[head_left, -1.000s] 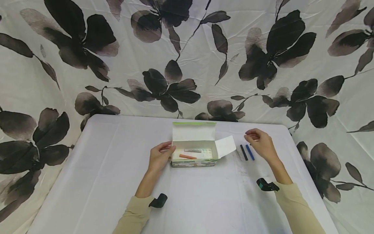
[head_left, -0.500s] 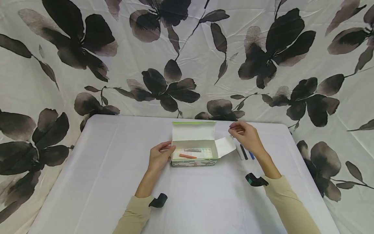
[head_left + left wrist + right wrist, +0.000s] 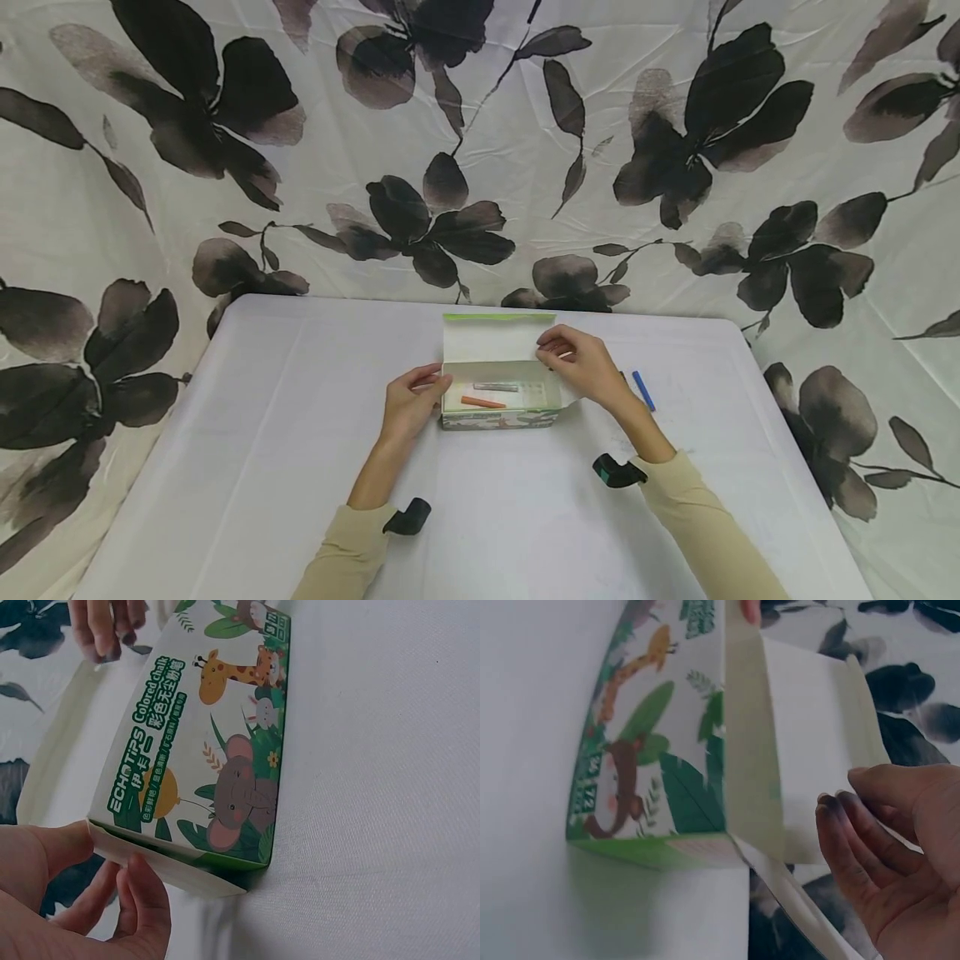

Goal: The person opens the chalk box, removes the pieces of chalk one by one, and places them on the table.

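A white and green colored chalk box (image 3: pixel 497 423), printed with animals, stands with its lid (image 3: pixel 491 338) raised. Inside lie an orange stick (image 3: pixel 482 402) and a thin grey stick (image 3: pixel 495 387). My left hand (image 3: pixel 407 407) pinches the box's left end; in the left wrist view its thumb lies at the corner and its fingers at the white end flap (image 3: pixel 180 874). Over the box's right end hovers my right hand (image 3: pixel 585 364), fingers loosely bent, covering part of the right flap. Nothing shows between those fingers (image 3: pixel 855 840) in the right wrist view; their tips look dark-stained.
Right of the box a blue stick (image 3: pixel 642 391) lies on the white-covered table (image 3: pixel 510 517). Other sticks beside it are mostly hidden by my right hand and forearm. Behind the table hangs a flower-printed cloth (image 3: pixel 525 167).
My right hand has moved left, from above the sticks on the table to over the box's right end. The left hand stays at the box.
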`<action>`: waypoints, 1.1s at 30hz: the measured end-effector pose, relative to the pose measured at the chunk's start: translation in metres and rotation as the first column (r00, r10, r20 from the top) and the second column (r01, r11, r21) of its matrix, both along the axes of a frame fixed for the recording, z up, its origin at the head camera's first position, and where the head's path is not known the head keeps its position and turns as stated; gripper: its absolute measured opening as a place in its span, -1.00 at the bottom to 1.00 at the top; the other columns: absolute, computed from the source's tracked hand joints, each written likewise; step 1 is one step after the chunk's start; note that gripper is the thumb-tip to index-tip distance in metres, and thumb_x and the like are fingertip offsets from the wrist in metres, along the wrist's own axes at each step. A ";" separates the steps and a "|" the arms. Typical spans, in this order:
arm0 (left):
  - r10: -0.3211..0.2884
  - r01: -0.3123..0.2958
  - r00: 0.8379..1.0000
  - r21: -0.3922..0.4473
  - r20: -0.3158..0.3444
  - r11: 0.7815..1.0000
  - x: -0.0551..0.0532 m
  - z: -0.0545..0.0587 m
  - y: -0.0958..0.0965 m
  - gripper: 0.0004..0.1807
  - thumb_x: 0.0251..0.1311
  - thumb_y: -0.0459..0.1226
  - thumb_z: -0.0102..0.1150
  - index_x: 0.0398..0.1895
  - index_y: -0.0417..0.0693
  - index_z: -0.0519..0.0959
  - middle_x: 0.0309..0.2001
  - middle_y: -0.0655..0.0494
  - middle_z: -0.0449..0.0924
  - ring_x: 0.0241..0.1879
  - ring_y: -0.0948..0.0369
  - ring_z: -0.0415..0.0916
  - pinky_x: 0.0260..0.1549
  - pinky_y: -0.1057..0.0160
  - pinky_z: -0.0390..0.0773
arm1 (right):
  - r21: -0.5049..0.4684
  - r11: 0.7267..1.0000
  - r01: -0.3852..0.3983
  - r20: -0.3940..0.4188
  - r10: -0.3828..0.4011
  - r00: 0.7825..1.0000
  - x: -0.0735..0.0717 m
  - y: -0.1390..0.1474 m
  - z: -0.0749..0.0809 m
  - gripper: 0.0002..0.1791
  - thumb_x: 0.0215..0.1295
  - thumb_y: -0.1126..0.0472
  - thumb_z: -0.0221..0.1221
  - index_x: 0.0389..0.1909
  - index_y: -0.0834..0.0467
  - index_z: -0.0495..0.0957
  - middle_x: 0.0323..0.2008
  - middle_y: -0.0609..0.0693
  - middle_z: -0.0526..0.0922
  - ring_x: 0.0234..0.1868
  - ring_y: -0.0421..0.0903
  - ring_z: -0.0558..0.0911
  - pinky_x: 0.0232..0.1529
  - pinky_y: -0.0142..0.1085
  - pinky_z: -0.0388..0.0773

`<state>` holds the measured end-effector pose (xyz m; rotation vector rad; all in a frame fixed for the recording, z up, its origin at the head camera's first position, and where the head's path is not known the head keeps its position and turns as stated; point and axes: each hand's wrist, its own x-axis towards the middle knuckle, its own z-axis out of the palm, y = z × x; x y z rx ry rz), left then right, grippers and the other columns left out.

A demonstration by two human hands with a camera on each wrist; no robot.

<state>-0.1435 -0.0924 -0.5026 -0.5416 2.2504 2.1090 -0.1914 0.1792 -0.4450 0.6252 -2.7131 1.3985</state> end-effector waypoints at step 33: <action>0.005 -0.004 0.999 0.037 -0.042 0.999 -0.001 -0.001 0.000 -0.60 0.25 -0.35 0.41 0.13 -0.32 0.64 -0.11 -0.13 0.61 -0.40 0.35 0.52 -0.49 0.46 0.55 | 0.193 0.899 -0.393 0.202 0.355 0.913 -0.008 -0.052 -0.045 -0.81 0.34 0.34 0.34 -0.11 0.36 0.67 -0.23 0.13 0.74 -0.21 -0.08 0.71 -0.13 -0.34 0.66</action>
